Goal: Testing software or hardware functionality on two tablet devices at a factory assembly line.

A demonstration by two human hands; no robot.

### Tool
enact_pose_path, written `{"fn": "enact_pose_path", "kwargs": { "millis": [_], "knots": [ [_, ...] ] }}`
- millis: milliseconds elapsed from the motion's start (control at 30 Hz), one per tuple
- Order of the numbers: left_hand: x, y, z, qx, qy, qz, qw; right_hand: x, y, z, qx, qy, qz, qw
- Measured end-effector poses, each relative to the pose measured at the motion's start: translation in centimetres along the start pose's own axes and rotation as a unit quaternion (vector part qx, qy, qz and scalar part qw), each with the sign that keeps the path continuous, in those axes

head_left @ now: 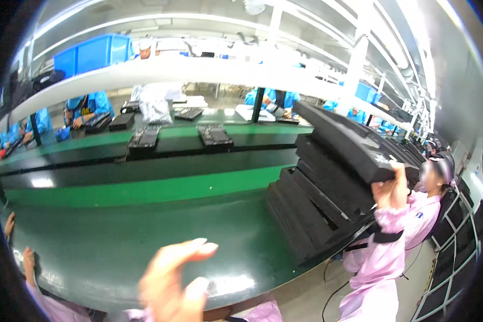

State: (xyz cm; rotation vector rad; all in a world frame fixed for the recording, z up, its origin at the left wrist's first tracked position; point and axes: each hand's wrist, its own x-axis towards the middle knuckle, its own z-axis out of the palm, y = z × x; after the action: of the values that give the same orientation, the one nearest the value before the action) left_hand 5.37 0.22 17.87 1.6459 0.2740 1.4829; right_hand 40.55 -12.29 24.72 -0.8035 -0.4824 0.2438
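Note:
My right hand (392, 189), in a pink sleeve with a black band, is closed on the near corner of a black foam tray (354, 147). This tray lies tilted over a tall, uneven stack of black foam trays (306, 209) at the right end of the green table. Thin gaps show between the stacked layers. Over the table's front edge my left hand (172, 279) is raised with nothing in it, thumb and fingers apart and slightly blurred. It is well to the left of the stack.
Beyond the green table (118, 231), dark electronic units (216, 135) sit on a long dark strip. A clear plastic bag (155, 107) and blue-clad people are behind it. A co-worker's hand (29, 258) rests at the left edge. Another person in pink (437, 177) stands at right, near a metal rack (451, 241).

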Motion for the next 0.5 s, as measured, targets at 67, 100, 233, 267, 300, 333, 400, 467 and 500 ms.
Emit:
{"fn": "enact_pose_path", "kwargs": {
  "millis": [67, 100, 233, 267, 300, 333, 400, 467, 500],
  "knots": [
    [0.9, -5.0, 4.0, -0.206, -0.141, -0.186, 0.950, -3.4, 0.2, 0.0, -0.010, 0.005, -0.013, 1.000],
    [1.3, -6.9, 6.0, -0.299, -0.160, -0.251, 0.907, -5.4, 0.8, 1.4, -0.013, 0.011, -0.025, 1.000],
    [3.6, -7.8, 11.5, -0.493, -0.188, -0.363, 0.768, -12.4, 4.6, 2.9, -0.039, 0.033, -0.046, 0.998],
    [4.0, -7.7, 11.7, -0.532, -0.171, -0.347, 0.753, -14.4, 5.6, 3.1, -0.063, 0.027, -0.018, 0.998],
    [3.9, -7.8, 11.4, -0.508, -0.128, -0.343, 0.780, -16.0, 6.9, 3.6, -0.065, -0.002, -0.013, 0.998],
    [3.9, -7.5, 11.2, -0.486, -0.087, -0.337, 0.802, -17.2, 7.9, 4.2, -0.069, -0.030, -0.011, 0.997],
    [3.2, -6.4, 9.4, -0.448, -0.010, -0.377, 0.810, -18.5, 10.1, 4.9, 0.020, -0.028, -0.080, 0.996],
    [1.9, -6.5, 6.1, -0.433, 0.013, -0.419, 0.798, -18.7, 12.3, -2.3, 0.177, -0.146, 0.040, 0.972],
    [1.0, -5.9, 4.8, -0.411, 0.031, -0.401, 0.818, -18.5, 10.9, -2.7, 0.188, -0.133, 0.002, 0.973]
  ]
}}
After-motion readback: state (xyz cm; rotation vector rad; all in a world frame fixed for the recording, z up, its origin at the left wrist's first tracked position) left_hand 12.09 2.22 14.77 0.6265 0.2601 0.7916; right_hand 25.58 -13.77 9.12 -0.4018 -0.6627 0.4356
